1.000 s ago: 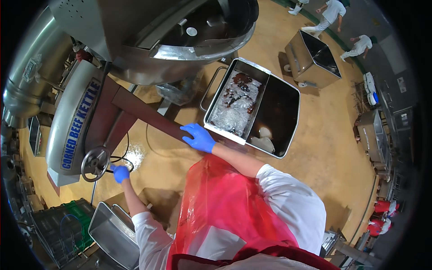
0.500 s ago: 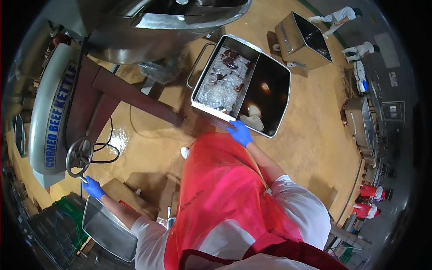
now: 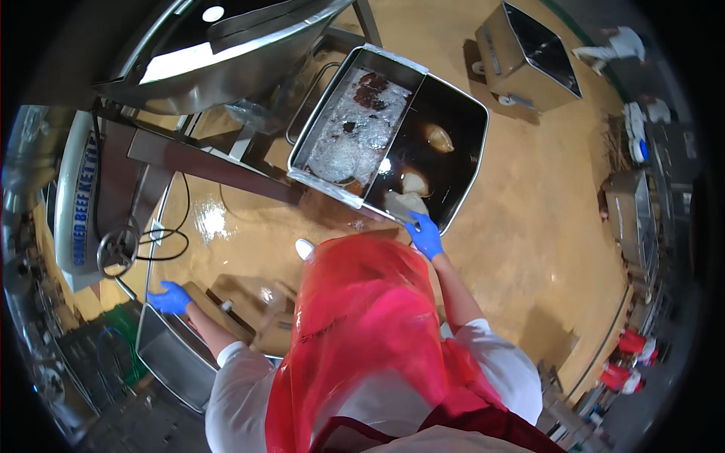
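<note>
In front of me stands a steel tub point(image 3: 453, 96), split by a divider. Its left part holds whitish foam point(image 3: 341, 136) with dark brown patches; its right part holds dark brown liquid point(image 3: 447, 174) with a few pale pieces point(image 3: 438, 139) afloat. My right hand point(image 3: 425, 235), in a blue glove, is closed on the tub's near rim. At the left, my gloved left hand point(image 3: 169, 298) has its fingers apart, holding nothing. Just beyond it are the handwheel point(image 3: 118, 251) and its short metal crank handle point(image 3: 125, 288), on the side of a large kettle stand point(image 3: 79, 200).
The big metal kettle point(image 3: 249, 64) hangs at the upper left, its frame beam point(image 3: 211, 167) reaching toward the tub. A second wheeled steel tub point(image 3: 521, 64) stands far right. Below my left hand lies an empty metal bin point(image 3: 177, 359). Black cables point(image 3: 177, 243) hang by the handwheel. Other people are far right.
My left hand has let go of the crank handle and opened. My right hand has stayed on the tub's near rim, a little farther right along it. The whole view has shifted.
</note>
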### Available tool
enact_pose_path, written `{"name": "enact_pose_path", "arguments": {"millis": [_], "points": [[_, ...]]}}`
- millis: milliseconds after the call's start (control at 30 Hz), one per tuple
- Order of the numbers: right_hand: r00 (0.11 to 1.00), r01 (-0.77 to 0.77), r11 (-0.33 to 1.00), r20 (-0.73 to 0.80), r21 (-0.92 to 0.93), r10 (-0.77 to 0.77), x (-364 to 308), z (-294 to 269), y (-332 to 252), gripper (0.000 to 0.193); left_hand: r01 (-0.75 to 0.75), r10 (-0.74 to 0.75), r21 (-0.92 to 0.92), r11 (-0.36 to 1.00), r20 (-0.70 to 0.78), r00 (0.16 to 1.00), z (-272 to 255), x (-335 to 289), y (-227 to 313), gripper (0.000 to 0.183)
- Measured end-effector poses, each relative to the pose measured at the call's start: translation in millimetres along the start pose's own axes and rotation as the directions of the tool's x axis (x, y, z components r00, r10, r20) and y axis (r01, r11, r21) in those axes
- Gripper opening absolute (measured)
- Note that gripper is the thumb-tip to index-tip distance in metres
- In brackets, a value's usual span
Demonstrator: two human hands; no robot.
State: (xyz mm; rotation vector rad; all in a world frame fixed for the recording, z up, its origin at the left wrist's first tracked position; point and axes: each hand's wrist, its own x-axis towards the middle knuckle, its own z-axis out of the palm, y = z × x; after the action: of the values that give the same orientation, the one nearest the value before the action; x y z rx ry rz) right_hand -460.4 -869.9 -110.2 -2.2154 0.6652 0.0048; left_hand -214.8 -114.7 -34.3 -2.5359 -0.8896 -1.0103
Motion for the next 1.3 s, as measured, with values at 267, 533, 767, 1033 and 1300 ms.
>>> {"name": "enact_pose_path", "arguments": {"millis": [267,533,767,1033,1300], "points": [[0.983,-0.143,0.972,0.139,0.185,0.119,42.1,-90.9,149.3,0.047,0.006,0.197,-0.292,0.956,0.660,0.725,-160.0,-324.0,166.7,0.073],[0.965,-0.004,0.986,0.260,0.168,-0.040,157.5,-166.0,186.4,0.044,0.190,0.288,-0.391,0.901,0.864,0.413,-259.4,-461.0,280.9,0.062],[0.962,-0.050,0.998,0.268,-0.039,0.058,183.1,-259.2,252.3,0.043,0.243,0.437,-0.567,0.787,0.791,0.429,-233.2,-496.6,439.6,0.057],[0.934,-0.082,0.969,0.322,-0.232,0.156,249.7,-328.3,356.3,0.045,0.296,0.568,-0.710,0.639,0.695,0.441,-286.6,-499.0,612.5,0.054],[0.917,0.027,0.944,0.383,-0.328,0.107,436.3,-381.3,413.3,0.058,0.283,0.608,-0.746,0.602,0.659,0.444,-289.5,-590.3,699.0,0.048]]}}
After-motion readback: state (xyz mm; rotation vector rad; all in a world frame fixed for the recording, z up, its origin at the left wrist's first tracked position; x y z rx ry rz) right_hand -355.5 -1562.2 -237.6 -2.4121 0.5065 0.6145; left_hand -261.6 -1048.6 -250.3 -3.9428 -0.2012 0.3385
